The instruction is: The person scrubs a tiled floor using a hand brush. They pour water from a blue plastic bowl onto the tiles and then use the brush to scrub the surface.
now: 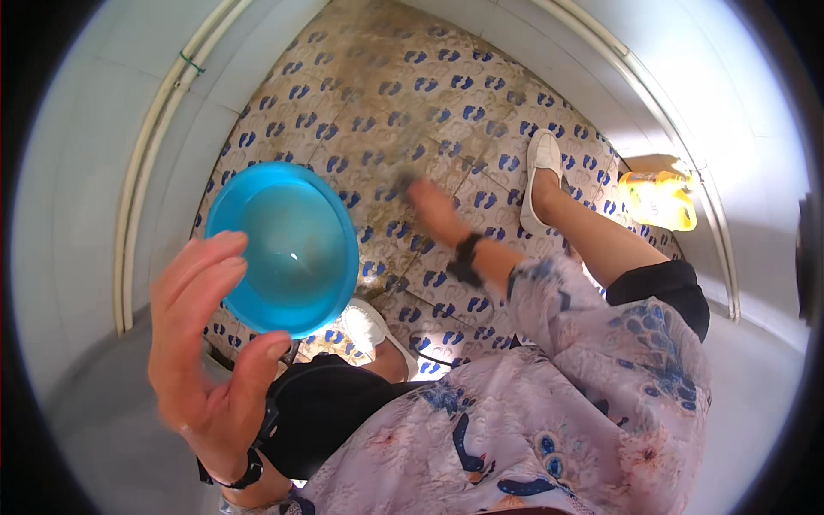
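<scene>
Left hand, grip released, near blue basin of cloudy water on patterned floor, right hand blurred, dark object at its fingertips, grip state impossible to tell.

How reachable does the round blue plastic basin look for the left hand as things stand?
Likely yes: the left hand looks empty, its fingers overlap the blue basin in view, and nothing visible stands between; whether they touch is unclear.

Smooth plastic basin; thin cloth shirt; glossy plastic bottle
</scene>
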### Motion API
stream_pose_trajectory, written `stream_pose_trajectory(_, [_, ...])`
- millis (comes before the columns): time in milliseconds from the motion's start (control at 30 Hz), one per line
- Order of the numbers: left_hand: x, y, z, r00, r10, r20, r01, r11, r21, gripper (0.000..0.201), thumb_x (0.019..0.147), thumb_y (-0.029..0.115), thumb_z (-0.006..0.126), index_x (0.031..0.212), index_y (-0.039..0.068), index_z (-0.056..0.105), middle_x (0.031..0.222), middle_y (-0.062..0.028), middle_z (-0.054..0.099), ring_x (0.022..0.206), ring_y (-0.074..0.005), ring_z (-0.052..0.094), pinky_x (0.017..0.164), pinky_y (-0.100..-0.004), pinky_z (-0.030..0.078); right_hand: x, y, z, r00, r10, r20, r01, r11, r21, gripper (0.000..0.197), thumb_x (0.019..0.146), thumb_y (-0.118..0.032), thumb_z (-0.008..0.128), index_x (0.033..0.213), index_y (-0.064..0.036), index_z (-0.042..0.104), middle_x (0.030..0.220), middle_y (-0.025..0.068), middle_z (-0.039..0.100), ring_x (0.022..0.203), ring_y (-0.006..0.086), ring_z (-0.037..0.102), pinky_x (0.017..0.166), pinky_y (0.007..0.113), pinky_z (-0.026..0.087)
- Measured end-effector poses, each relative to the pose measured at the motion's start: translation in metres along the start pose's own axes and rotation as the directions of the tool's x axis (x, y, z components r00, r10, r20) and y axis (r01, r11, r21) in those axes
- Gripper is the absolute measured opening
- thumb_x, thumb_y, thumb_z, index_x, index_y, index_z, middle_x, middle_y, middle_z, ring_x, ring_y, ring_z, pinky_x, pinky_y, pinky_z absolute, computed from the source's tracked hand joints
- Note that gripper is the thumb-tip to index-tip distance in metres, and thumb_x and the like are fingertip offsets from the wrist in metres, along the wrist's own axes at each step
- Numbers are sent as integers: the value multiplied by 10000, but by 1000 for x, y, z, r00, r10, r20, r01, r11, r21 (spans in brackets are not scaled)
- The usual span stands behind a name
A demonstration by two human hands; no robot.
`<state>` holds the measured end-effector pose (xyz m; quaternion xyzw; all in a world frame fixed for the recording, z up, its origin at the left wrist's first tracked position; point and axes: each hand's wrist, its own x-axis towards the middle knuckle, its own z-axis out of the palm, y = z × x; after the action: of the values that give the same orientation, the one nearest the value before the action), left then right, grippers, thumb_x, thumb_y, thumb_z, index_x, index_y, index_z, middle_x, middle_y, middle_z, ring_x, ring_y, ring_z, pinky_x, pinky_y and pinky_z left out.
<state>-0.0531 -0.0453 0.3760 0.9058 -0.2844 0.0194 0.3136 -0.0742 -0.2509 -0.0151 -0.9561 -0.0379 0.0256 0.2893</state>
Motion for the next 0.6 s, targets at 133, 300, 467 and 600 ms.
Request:
stream_pose_trajectory(133, [3, -12, 6, 1000, 12, 24, -12, 1000, -1, 383, 670, 175, 676, 970, -18, 536, 990, -159, 559, 940, -293, 523, 849, -389, 380, -61, -63, 14, 883, -401, 243, 368, 914, 171, 144, 744, -58, 451, 878, -81, 498, 903, 126, 476, 796, 293, 507, 644, 378, 444])
stream_pose_trajectory(300, [-4, -24, 1, 991, -118, -60, 114, 991, -68, 363, 681, 150, 663, 971, -24, 531, 994, -154, 559, 945, -280, 519, 856, -373, 375, 10, 10, 4, 960, -137, 244, 167, 980, -105, 167, 725, -50, 469, 880, -106, 491, 869, 137, 490, 793, 285, 521, 611, 374, 451])
stream_pose_trajectory(467, [-9, -21, -9, 981, -163, -105, 162, 987, -13, 382, 688, 188, 661, 971, -33, 530, 979, -167, 561, 937, -287, 520, 860, -391, 370, 116, 70, -95, 911, 364, -196, -410, 853, -324, 277, 691, -5, 468, 967, -27, 465, 903, 188, 510, 827, 335, 529, 653, 396, 455])
stream_pose_trajectory(600, [-2, -17, -7, 992, -112, -52, 113, 994, 1, 396, 683, 207, 665, 961, -39, 528, 964, -177, 564, 926, -296, 521, 857, -402, 370, 129, 56, -27, 967, -81, -242, 52, 991, -123, 203, 742, -35, 431, 937, -34, 486, 899, 189, 521, 804, 331, 538, 675, 405, 448])
